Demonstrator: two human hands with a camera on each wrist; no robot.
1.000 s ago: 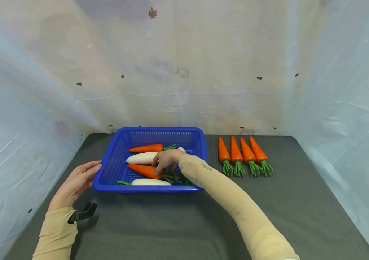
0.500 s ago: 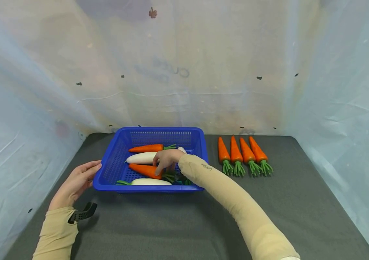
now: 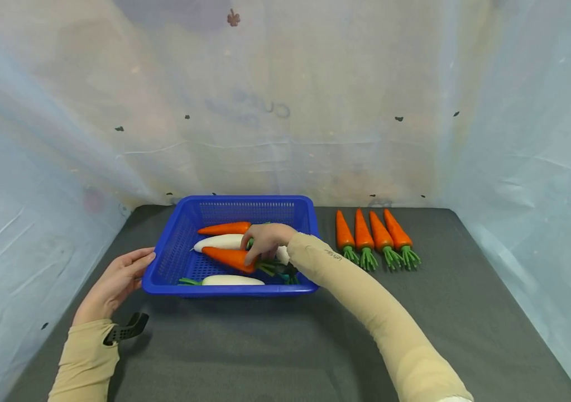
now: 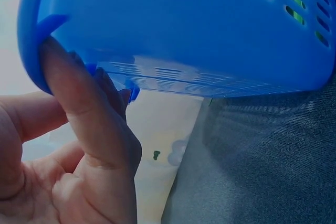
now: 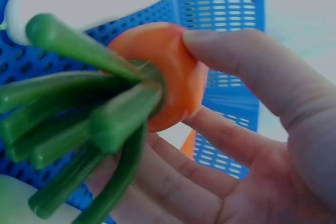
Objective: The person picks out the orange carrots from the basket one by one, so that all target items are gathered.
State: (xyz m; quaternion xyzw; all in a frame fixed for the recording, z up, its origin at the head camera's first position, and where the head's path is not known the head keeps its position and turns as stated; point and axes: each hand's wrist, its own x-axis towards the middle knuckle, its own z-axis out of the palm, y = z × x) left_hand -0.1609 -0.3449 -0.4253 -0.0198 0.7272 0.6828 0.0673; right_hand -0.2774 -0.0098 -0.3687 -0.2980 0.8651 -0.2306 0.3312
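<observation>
One blue basket (image 3: 230, 290) is touched at its left rim by the left hand (image 3: 120, 281), fingers extended. Inside, beyond the nearest white radish (image 3: 233, 280), one carrot (image 3: 227, 258) is pinched by right hand (image 3: 268, 240) fingers. Four loose carrots (image 3: 364, 234) are lined up right on counter (image 3: 275, 357).

A dark grey, cloth-like tabletop (image 3: 245, 346) spreads across the lower half of the frame, its sides widening toward the bottom corners and its far right corner rounded. Left of centre, near the far edge, a blue basket (image 3: 230, 291) with perforated walls stands directly on it. Right of centre lie four orange carrots (image 3: 364, 230) in a slanting row, tips toward the far edge, green tops facing downward in the frame.
</observation>
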